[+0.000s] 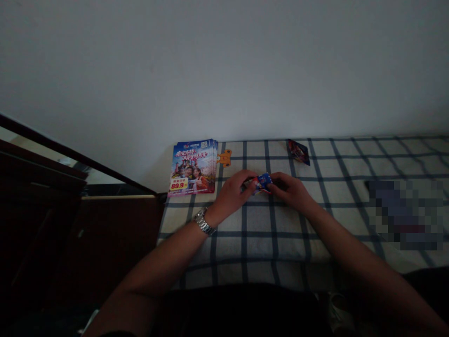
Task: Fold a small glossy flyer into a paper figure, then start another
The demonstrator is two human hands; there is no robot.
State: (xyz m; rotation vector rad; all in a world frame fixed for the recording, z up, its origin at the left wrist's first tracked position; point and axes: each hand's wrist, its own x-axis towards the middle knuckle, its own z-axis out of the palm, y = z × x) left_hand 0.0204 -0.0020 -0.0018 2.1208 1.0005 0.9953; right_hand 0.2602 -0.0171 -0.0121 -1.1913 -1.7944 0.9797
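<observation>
Both my hands meet over a checked cloth [315, 220]. My left hand [233, 192], with a metal watch [204, 222] on its wrist, is closed around a small folded blue and red paper [263, 181]. My right hand [291, 188] pinches the same paper from the other side. The paper sits just above the cloth between my fingertips.
A stack of colourful flyers [192, 167] lies at the cloth's far left corner, with a small orange figure [224, 158] beside it. Another folded dark paper piece [299, 151] rests near the wall. Dark wooden furniture [70, 224] stands to the left. A blurred patch [407, 213] lies on the right.
</observation>
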